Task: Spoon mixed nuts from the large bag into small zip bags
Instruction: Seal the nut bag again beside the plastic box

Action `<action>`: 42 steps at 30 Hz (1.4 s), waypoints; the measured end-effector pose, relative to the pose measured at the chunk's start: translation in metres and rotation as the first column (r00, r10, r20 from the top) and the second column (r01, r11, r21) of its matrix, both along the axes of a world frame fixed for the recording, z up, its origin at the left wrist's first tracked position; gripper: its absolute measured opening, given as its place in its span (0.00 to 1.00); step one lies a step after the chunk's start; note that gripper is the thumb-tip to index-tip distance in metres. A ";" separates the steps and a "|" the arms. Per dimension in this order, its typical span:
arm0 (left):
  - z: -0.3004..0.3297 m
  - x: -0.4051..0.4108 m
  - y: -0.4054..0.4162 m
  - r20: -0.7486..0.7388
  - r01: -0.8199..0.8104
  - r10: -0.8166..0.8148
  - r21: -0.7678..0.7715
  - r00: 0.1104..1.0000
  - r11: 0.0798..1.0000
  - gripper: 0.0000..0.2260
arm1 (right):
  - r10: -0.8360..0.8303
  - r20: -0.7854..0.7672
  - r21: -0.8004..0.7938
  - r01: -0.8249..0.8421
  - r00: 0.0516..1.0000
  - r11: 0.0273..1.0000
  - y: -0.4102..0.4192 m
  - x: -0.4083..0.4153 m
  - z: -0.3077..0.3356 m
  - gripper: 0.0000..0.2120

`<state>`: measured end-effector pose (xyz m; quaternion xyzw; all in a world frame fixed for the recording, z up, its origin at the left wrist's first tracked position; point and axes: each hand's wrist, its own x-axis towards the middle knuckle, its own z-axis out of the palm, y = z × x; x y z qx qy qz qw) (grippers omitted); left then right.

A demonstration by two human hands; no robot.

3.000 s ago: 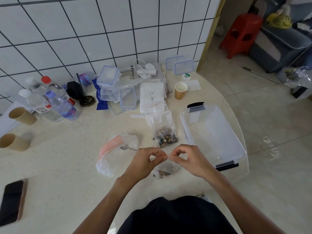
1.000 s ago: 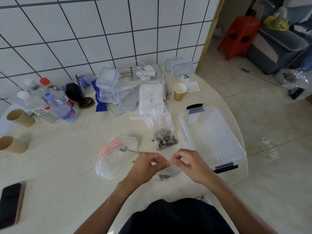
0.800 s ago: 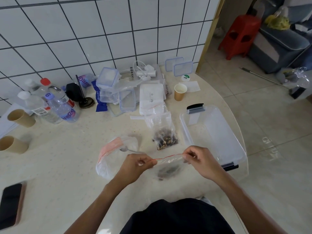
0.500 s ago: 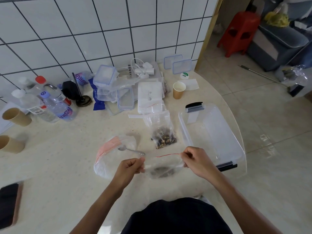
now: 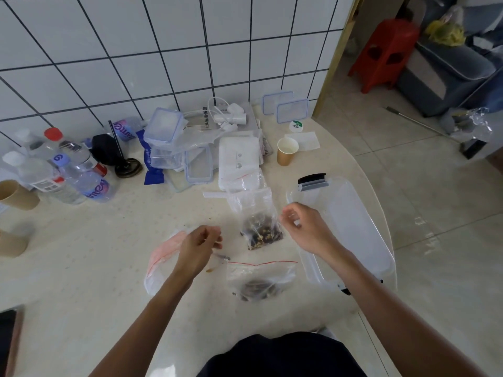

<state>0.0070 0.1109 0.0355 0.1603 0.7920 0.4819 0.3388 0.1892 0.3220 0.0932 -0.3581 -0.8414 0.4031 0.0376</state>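
Note:
A small clear zip bag point(image 5: 260, 281) with a red seal line lies flat on the table with a little heap of dark nuts inside; neither hand touches it. Behind it a second clear bag of mixed nuts point(image 5: 258, 227) lies on the table. A larger clear bag with a pink strip point(image 5: 159, 258) lies at the left, partly hidden by my left hand point(image 5: 198, 247), which hovers over it, loosely curled and holding nothing. A spoon's handle end point(image 5: 223, 257) pokes out beside that hand. My right hand point(image 5: 303, 231) floats to the right of the nut bag, fingers apart and empty.
A clear plastic bin point(image 5: 362, 240) with black latches stands at the right near the table's curved edge. Behind are a paper cup point(image 5: 287, 151), a white box point(image 5: 238, 161), lidded containers point(image 5: 163, 131) and water bottles point(image 5: 81, 175). Two paper cups point(image 5: 16, 193) and a phone point(image 5: 9, 341) lie at the left.
Both hands pulled along the small bag's seal, then let go. The bag now lies on the table. My left hand moved left over the larger bag, my right hand rose to the right.

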 end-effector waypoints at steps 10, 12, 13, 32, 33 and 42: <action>-0.017 -0.022 0.084 0.293 -0.009 0.015 -0.022 0.956 1.000 0.15 | -0.046 0.089 -0.107 0.055 0.995 0.993 0.022 -0.080 -0.026 0.36; -0.017 -0.022 0.088 0.414 -0.053 0.038 0.026 0.909 0.998 0.16 | -0.101 0.068 -0.197 0.113 0.992 0.974 0.022 -0.084 -0.029 0.37; -0.016 -0.021 0.088 0.436 -0.071 0.047 0.037 0.899 0.997 0.17 | -0.122 0.060 -0.222 0.132 0.991 0.966 0.022 -0.085 -0.030 0.35; 0.021 0.019 0.004 0.239 0.206 -0.220 0.084 0.946 0.975 0.16 | 0.000 0.018 -0.206 0.004 1.000 0.978 -0.017 0.000 -0.016 0.06; 0.020 0.021 0.002 0.236 0.201 -0.217 0.087 0.947 0.976 0.15 | 0.045 0.049 -0.177 -0.035 0.998 0.984 -0.020 -0.003 -0.017 0.08; 0.013 0.020 0.006 0.155 0.034 -0.066 0.200 0.986 0.979 0.12 | 0.193 0.161 -0.065 -0.185 0.968 0.981 -0.032 -0.042 -0.009 0.06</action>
